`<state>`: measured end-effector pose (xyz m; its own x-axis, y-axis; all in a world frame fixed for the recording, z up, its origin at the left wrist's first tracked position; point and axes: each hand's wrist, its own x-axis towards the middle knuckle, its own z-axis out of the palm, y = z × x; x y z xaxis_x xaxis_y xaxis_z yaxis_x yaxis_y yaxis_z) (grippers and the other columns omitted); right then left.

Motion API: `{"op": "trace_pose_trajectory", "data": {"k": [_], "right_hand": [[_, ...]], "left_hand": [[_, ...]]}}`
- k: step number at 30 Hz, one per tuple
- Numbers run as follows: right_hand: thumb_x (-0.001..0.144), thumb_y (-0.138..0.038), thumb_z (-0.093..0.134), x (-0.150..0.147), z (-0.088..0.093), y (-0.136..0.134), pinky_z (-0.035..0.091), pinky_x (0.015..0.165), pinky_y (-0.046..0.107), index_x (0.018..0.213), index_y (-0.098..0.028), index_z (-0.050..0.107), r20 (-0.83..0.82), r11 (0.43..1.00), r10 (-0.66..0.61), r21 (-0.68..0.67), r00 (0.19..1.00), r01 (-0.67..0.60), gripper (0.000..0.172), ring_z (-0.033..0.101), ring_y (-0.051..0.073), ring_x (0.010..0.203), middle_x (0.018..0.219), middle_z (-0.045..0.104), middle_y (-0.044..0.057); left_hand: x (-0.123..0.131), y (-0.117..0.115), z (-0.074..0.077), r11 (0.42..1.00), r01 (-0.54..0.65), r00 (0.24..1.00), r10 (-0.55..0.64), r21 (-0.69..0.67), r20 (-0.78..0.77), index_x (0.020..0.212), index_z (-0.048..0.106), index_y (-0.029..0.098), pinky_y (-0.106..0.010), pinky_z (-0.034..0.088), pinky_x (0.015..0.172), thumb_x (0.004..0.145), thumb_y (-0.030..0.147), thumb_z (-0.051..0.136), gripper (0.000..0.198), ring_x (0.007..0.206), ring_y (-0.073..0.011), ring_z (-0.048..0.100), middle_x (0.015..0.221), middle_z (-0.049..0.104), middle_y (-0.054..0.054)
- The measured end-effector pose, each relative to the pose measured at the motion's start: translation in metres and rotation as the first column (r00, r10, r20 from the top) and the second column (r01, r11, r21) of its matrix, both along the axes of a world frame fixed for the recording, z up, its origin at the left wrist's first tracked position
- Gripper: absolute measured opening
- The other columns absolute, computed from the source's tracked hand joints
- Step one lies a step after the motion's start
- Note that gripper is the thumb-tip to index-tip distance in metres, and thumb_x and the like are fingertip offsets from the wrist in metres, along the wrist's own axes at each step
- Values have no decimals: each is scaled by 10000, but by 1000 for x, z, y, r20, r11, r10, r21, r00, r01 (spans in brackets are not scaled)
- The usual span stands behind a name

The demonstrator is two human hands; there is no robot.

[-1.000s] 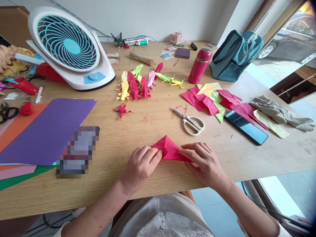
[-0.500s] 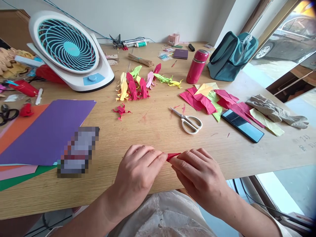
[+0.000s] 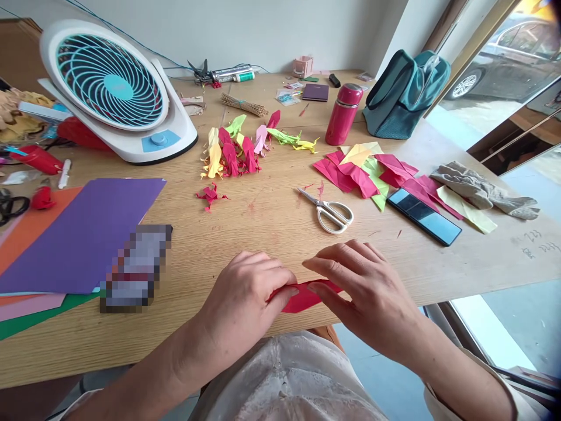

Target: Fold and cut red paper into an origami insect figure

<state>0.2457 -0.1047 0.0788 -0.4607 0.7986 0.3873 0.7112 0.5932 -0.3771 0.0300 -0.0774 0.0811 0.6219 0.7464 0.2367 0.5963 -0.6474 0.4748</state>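
Note:
A folded piece of red paper (image 3: 302,301) lies near the table's front edge, partly covered by both hands. My left hand (image 3: 252,292) is closed on its left end, thumb on the near side and fingers curled over the top. At the other end, my right hand (image 3: 359,286) rests its thumb against the paper. Its fingers are stretched out above, apart from the thumb. Beyond the hands lie white-handled scissors (image 3: 333,216). Farther back stand several folded paper figures (image 3: 230,153) in red, yellow, green and pink, with one red figure (image 3: 211,196) nearer me.
Coloured paper sheets (image 3: 87,234) and a blurred phone-like object (image 3: 138,266) lie left, below a fan (image 3: 118,88). To the right are folded paper pieces (image 3: 346,175), a phone (image 3: 424,216) and a grey cloth (image 3: 477,187). A red flask (image 3: 344,117) and teal bag (image 3: 401,99) stand behind.
My right hand's fingers have lifted off the paper and spread. More of the red paper shows between the hands, turned so a wider face is visible. The view has shifted slightly.

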Motion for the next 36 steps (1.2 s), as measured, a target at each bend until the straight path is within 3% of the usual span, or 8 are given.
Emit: {"op": "trace_pose_trajectory", "data": {"k": [4,7,12,14,18,26,30,36], "right_hand": [[998,-199,550,1,-12,18,399,731,348,917,-228,686,-34,977,111,-178,993,-115,161,575,162,725,776,685,7],[998,-177,545,2,-34,35,398,764,347,933,-218,695,-40,965,161,-204,986,-166,169,584,165,759,806,695,12],[978,-115,526,1,-66,32,398,806,404,1021,-184,679,105,998,-27,60,994,20,173,583,228,879,1022,704,87],[972,-92,509,-1,-73,20,412,780,400,1077,-153,669,116,994,-7,111,993,-6,201,578,233,871,1073,701,112],[976,-107,514,-10,-86,2,463,804,400,1261,-93,618,139,996,87,18,986,-91,304,599,254,978,1275,656,155],[996,-156,508,-12,-94,2,506,885,416,1318,-83,607,127,999,45,-19,991,-43,344,579,282,1179,1368,623,169],[1010,-179,489,-10,-95,1,521,916,415,1325,-80,607,156,999,40,-5,987,-40,351,588,272,1198,1396,611,167],[1014,-208,485,-10,-98,-7,450,1096,428,1405,-107,555,204,1000,16,-27,979,-11,410,472,262,1386,1518,512,125]], "left_hand": [[1,13,-10,949,-31,999,35,-314,7,794,756,275,-280,414,594,850,142,609,206,662,-176,657,737,739,22],[4,25,-28,890,-92,995,65,-446,-77,774,747,260,-278,386,582,886,191,608,191,658,-187,661,745,746,7],[10,32,-56,961,-225,934,167,-158,-315,788,698,204,-346,393,736,910,193,636,137,856,-252,643,866,708,-60],[11,30,-62,974,-219,919,185,-60,-348,800,678,196,-374,392,779,913,186,637,121,906,-255,617,910,676,-67],[11,25,-67,976,-207,908,217,67,-360,926,651,188,-412,426,818,916,168,637,26,944,-259,585,981,645,-75],[-4,-1,-76,966,33,983,15,255,-183,1065,654,111,-354,536,942,997,89,438,227,1009,-212,632,1108,676,-110],[-9,-21,-82,957,83,959,-2,277,-282,1268,604,63,-385,533,1019,998,73,386,347,1181,-250,629,1275,674,-138],[-4,-35,-94,964,47,945,43,262,-326,1365,542,38,-435,469,1107,1026,295,452,434,1366,-299,516,1474,551,-175]]}}
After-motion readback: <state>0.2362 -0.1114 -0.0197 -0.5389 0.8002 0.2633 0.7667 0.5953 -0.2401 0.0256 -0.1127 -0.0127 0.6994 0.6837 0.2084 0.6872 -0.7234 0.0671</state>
